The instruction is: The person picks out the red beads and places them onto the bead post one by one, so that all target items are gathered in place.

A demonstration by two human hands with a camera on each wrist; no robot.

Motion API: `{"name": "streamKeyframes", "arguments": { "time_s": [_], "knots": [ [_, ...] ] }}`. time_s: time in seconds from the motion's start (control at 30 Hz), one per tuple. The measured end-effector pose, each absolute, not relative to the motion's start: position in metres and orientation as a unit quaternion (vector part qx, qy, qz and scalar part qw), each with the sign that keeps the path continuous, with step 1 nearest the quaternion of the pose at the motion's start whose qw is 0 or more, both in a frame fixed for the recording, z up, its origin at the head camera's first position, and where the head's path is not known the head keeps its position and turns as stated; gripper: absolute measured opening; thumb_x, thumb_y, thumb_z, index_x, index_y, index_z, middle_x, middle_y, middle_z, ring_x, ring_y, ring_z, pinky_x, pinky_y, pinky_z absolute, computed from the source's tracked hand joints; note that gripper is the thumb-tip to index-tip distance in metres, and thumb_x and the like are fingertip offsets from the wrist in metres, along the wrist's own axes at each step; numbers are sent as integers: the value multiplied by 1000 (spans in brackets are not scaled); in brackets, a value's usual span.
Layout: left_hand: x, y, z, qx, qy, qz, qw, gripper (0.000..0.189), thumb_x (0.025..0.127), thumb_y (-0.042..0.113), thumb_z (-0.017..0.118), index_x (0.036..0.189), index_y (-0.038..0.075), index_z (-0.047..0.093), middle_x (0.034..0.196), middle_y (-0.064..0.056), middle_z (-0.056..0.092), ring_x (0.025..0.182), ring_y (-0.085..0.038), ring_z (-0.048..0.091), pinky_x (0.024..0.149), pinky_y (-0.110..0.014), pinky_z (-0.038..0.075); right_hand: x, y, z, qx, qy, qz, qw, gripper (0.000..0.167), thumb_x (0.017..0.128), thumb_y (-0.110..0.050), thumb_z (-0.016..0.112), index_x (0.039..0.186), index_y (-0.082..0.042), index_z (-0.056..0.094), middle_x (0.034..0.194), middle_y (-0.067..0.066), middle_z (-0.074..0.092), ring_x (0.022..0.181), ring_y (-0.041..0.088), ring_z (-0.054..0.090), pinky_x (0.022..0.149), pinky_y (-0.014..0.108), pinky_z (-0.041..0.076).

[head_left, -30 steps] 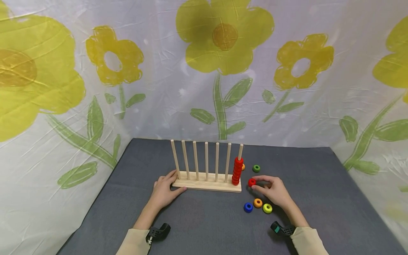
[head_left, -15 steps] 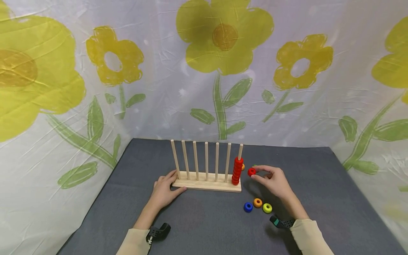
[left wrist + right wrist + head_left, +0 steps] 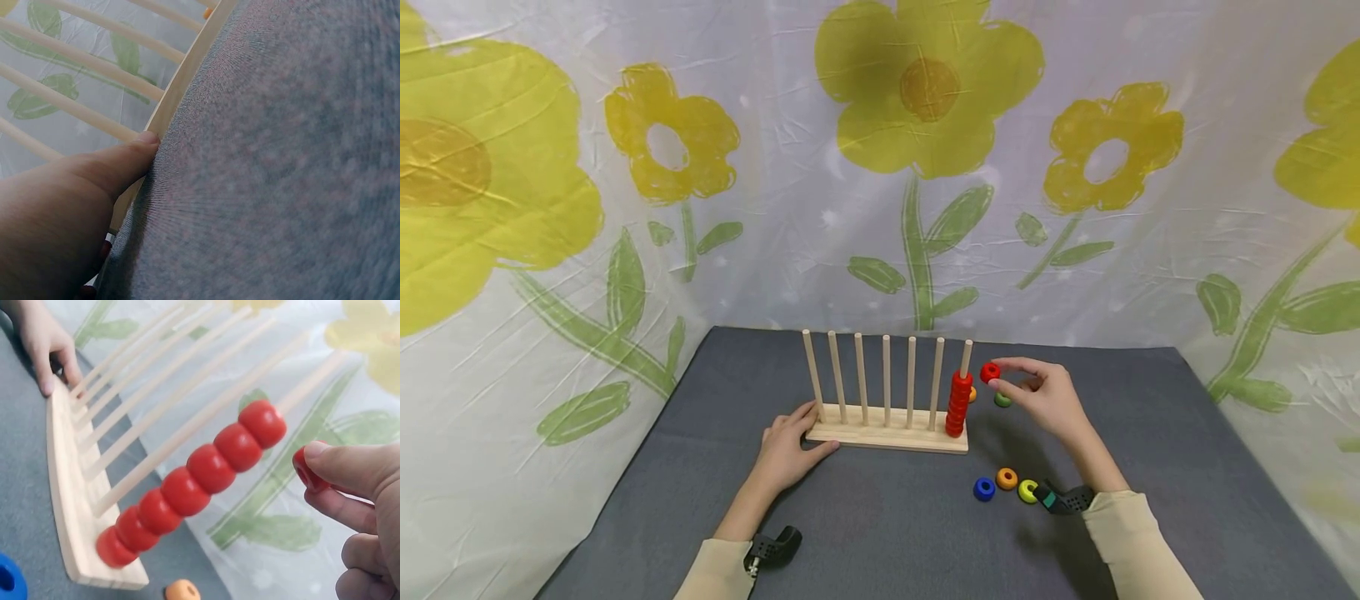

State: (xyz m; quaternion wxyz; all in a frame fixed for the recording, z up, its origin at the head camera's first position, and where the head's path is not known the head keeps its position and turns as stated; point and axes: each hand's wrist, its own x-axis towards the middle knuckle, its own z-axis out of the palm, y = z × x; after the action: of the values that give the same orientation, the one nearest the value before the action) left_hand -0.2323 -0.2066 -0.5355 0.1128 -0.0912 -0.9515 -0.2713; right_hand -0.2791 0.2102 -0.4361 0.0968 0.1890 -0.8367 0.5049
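My right hand [image 3: 1045, 398] pinches a red bead [image 3: 990, 372] between thumb and fingers, raised to the right of the last peg and apart from it. In the right wrist view this bead [image 3: 309, 470] is near the top of the red stack [image 3: 187, 490]. That stack of several red beads [image 3: 958, 404] fills most of the rightmost peg on the wooden peg rack [image 3: 887, 430]; the other pegs are bare. My left hand [image 3: 786, 450] holds the rack's left end, thumb along the front edge and fingers at the far side. The left wrist view shows the thumb [image 3: 134, 156] against the base.
Blue [image 3: 984, 489], orange [image 3: 1007, 478] and yellow [image 3: 1027, 491] beads lie in front of the rack's right end. A green bead [image 3: 1002, 400] and another orange bead [image 3: 972, 394] lie behind, partly hidden. Flowered cloth [image 3: 775, 250] hangs behind the grey tabletop [image 3: 880, 517].
My right hand has lifted the red bead from near the tabletop to roughly the height of the stack's top. The left hand and the rack have stayed in place.
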Motion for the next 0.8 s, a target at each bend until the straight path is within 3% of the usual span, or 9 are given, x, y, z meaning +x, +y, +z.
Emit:
{"name": "streamKeyframes", "arguments": {
  "time_s": [0.03, 0.33, 0.53, 0.67, 0.8],
  "knots": [
    [-232, -206, -535, -92, -951, -271, 115, 80, 87, 47, 79, 149, 3, 52, 153, -15, 46, 121, -40, 49, 86, -53, 34, -279, 210, -434, 191, -834, 508, 98, 32, 93, -10, 77, 123, -2, 72, 70, 2, 63, 42, 3, 27, 43, 29, 25],
    [-233, -206, -536, -88, -954, -266, 106, 81, 88, 47, 79, 150, 4, 51, 154, -15, 45, 122, -40, 48, 88, -53, 34, -279, 207, -421, 196, -826, 517, 108, 33, 91, -27, 81, 120, -13, 76, 53, -2, 40, 44, 15, 29, 42, 31, 26],
    [-234, -207, -537, -90, -952, -269, 110, 81, 88, 48, 79, 150, 5, 51, 154, -14, 45, 122, -40, 48, 88, -53, 34, -280, 204, -416, 198, -819, 526, 113, 34, 90, -33, 81, 120, -17, 77, 56, 5, 52, 43, 18, 29, 41, 32, 26],
    [-234, -207, -537, -89, -954, -267, 107, 82, 88, 48, 78, 151, 6, 49, 154, -14, 45, 124, -40, 47, 89, -53, 34, -270, 197, -397, 203, -819, 525, 116, 31, 93, -24, 79, 121, -10, 76, 76, 9, 67, 42, 13, 28, 42, 30, 26],
    [-233, -207, -536, -88, -953, -268, 109, 81, 89, 48, 78, 151, 5, 49, 154, -14, 45, 124, -41, 47, 89, -54, 33, -257, 188, -372, 212, -816, 524, 121, 28, 93, -10, 76, 120, 0, 74, 100, 13, 71, 43, 4, 28, 43, 28, 27]
  ]
}}
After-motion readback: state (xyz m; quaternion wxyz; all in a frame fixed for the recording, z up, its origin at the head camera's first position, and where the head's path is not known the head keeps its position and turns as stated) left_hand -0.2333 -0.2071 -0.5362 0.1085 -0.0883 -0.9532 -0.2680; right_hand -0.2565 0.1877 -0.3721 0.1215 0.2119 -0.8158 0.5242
